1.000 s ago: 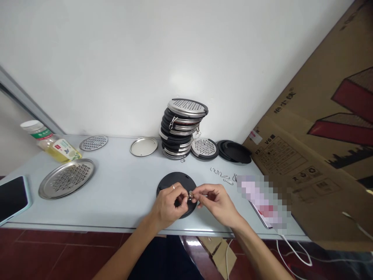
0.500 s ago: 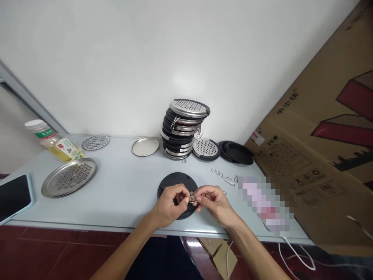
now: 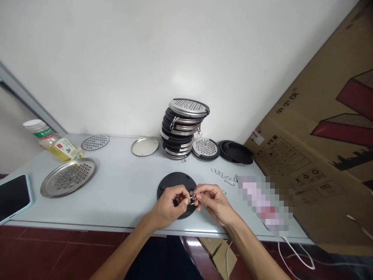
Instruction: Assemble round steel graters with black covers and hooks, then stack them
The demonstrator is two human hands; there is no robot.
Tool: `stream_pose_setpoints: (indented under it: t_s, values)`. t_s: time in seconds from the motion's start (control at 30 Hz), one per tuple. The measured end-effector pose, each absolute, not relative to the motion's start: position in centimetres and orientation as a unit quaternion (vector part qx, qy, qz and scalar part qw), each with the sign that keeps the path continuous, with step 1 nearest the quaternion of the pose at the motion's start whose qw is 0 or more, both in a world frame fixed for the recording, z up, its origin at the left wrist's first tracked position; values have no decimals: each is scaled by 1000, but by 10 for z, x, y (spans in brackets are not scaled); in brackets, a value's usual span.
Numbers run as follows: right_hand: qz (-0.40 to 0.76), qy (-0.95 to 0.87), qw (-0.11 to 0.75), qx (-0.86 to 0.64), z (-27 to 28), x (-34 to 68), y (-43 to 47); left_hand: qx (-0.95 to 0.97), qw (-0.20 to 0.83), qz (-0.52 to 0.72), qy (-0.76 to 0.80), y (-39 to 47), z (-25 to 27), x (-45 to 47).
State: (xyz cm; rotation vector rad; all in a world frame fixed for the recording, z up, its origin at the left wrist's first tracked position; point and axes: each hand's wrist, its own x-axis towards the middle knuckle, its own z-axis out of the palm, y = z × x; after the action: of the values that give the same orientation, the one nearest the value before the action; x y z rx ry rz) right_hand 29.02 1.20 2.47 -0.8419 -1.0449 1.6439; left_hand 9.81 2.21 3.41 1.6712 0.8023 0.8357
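Observation:
Above a round black disc (image 3: 175, 179) on the table, my two hands meet at a small metal ring (image 3: 191, 201). My left hand (image 3: 172, 204) pinches the ring between thumb and index finger. On the other side, the fingertips of my right hand (image 3: 215, 203) are closed at the ring's edge; exactly what they pinch there is too small to tell. My fingers cover part of the disc. To the right of my right hand lie metal rings (image 3: 217, 172) and a small metal clip (image 3: 229, 182).
A leaning stack of round graters (image 3: 186, 130) stands by the wall. Beside it are another grater (image 3: 206, 148) and black discs (image 3: 237, 152). Leftward lie a metal disc (image 3: 145, 146), grater plates (image 3: 70, 178), a bottle (image 3: 61, 147) and a phone (image 3: 15, 197). A large carton (image 3: 314, 155) borders the right.
The ring shows more openly between my fingertips and appears turned. My right fingertips have shifted slightly at its edge; my left hand stays nearly in place.

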Motion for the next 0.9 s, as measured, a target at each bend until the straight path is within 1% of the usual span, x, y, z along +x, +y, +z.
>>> stream_pose_setpoints:
  t_s: [0.37, 0.7, 0.9]
  values:
    - [715, -417, 452, -332, 31, 291, 10, 725, 484, 358, 335, 22, 36, 100]
    - [720, -412, 443, -340, 33, 289, 9, 696, 546, 335, 326, 25, 29, 98]
    - [698, -448, 447, -335, 33, 290, 9, 691, 557, 328, 323, 26, 27, 96]
